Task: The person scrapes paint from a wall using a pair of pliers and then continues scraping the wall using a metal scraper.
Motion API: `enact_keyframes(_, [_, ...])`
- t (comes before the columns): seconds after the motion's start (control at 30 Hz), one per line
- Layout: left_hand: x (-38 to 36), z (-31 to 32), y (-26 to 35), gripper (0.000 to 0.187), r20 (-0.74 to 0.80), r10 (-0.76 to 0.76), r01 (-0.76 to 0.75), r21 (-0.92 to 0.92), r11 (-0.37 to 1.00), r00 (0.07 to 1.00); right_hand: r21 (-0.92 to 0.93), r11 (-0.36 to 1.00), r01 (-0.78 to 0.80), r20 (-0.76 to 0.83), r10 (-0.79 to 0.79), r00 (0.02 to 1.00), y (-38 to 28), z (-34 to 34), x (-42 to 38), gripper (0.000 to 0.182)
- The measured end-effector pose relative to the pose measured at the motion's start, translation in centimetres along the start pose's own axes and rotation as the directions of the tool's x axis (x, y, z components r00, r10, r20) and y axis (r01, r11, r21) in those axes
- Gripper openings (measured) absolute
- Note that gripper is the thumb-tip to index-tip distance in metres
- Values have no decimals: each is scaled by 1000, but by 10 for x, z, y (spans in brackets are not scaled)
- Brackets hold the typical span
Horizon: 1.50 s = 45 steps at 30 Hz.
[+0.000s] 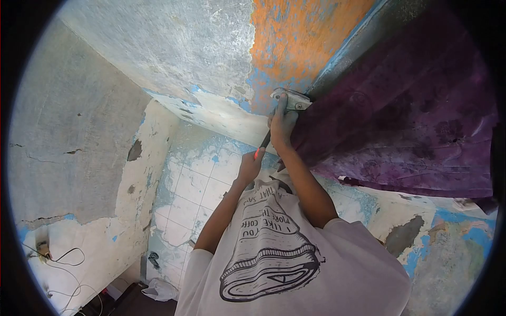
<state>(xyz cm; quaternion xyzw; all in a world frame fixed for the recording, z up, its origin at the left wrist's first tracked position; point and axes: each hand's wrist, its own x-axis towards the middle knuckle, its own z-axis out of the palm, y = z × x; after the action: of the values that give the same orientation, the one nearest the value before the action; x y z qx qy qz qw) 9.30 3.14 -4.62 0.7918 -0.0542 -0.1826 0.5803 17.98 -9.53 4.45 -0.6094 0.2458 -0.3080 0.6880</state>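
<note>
A scraper (298,101) with a pale, wide metal head and a dark handle with an orange part lies against the wall, at the lower edge of the orange and blue paint (295,47). My right hand (283,120) is closed round the upper handle just below the head, one finger stretched onto the head. Lower down, my left hand (250,166) is wrapped round the handle's end near the orange part. The blade's edge against the wall is too small to make out.
A purple cloth (400,116) hangs close at the right of the scraper. Grey, patchy walls (79,116) stand at the left. Below is a tiled floor (197,184) with pale dust. Loose cables (79,258) hang at the lower left, near a white plastic bag (159,289).
</note>
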Motion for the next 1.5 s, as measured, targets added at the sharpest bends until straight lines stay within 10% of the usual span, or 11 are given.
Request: enact_keyframes(1.5, [-14, -4, 11, 64, 150, -127, 134, -39, 990, 980, -101, 994, 32, -8, -33, 999, 1, -7, 0, 49])
